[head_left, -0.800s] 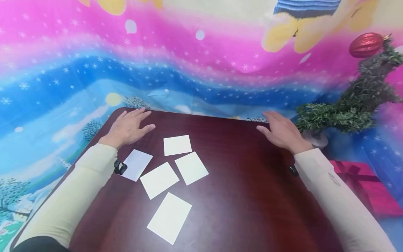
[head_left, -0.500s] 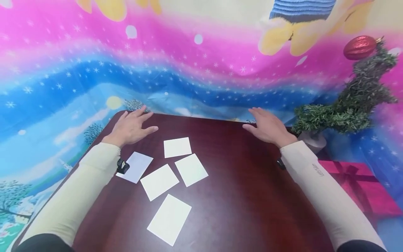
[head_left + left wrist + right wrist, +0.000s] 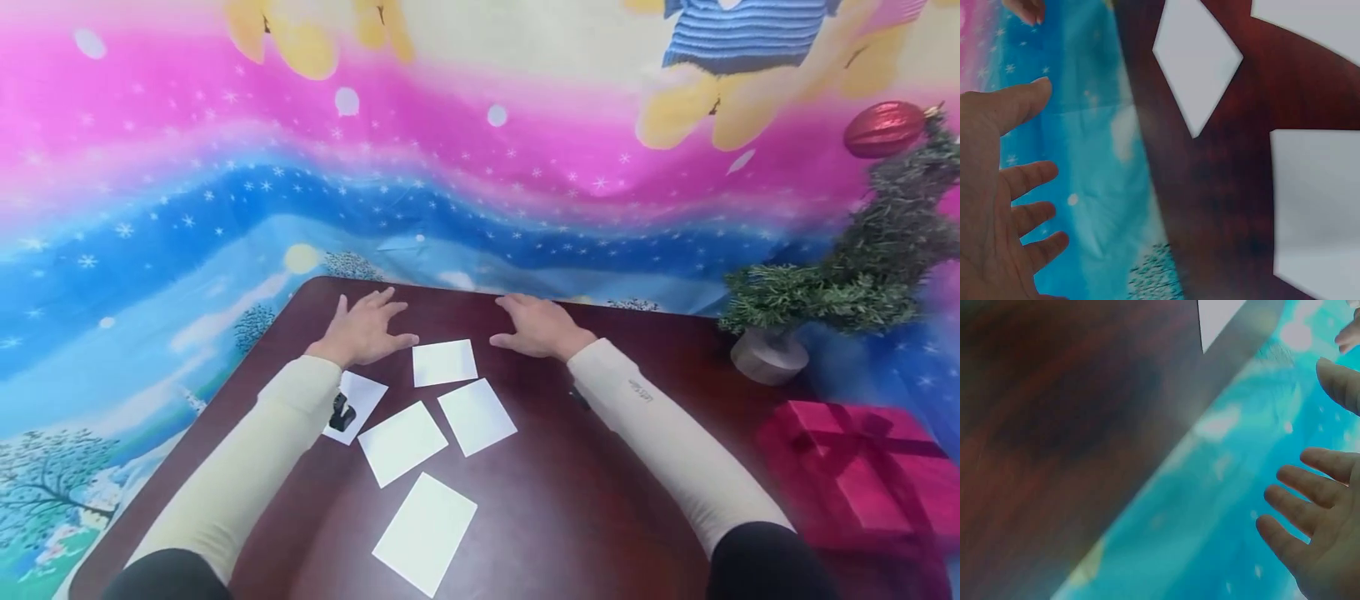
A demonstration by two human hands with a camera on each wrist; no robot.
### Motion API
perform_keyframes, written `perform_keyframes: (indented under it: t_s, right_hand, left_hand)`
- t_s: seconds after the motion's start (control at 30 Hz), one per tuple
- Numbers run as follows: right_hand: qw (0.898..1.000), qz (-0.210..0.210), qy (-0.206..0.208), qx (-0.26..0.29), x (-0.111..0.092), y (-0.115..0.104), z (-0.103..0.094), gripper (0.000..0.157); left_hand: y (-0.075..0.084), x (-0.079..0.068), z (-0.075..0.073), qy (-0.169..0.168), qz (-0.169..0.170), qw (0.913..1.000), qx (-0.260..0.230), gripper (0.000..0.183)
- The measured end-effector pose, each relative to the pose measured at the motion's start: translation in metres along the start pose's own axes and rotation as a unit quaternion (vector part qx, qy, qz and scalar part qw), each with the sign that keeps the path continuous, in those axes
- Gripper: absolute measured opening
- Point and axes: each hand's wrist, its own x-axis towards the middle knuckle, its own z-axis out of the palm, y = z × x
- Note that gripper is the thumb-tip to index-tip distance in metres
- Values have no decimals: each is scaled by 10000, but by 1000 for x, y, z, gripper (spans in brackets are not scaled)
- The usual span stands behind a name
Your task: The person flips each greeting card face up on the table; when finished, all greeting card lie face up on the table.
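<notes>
In the head view my left hand (image 3: 363,330) is held over the far left of the dark table, fingers spread and nothing in its grasp. Its thumb comes close to the left edge of a white card (image 3: 445,363). My right hand (image 3: 542,327) hovers on the other side of that card, palm turned inward, also holding nothing. Nearer lie more blank white cards: one (image 3: 477,417) to the right, one (image 3: 402,443) at the middle and one (image 3: 425,535) closest to me. Another card (image 3: 365,398) is partly covered by my left wrist and its black strap.
A small green artificial tree (image 3: 832,292) with a red ornament (image 3: 885,130) stands at the back right. Below it sits a red gift box (image 3: 862,475) with a ribbon. A printed snowy backdrop (image 3: 465,200) hangs behind the table (image 3: 585,500).
My right hand has swung left from the table's far right to near the top card. The left hand has shifted slightly right toward it. The cards lie as before; the camera view has moved a little.
</notes>
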Motion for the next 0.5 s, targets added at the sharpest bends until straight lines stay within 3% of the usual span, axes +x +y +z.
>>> perform_keyframes:
  t_s: [0.2, 0.5]
  right_hand:
    - [9993, 44, -370, -35, 19, -14, 28, 81]
    - [9986, -23, -536, 40, 47, -29, 47, 79]
  left_hand:
    - [0, 4, 24, -157, -26, 9997, -193, 79]
    - [-4, 10, 43, -432, -101, 9990, -56, 80]
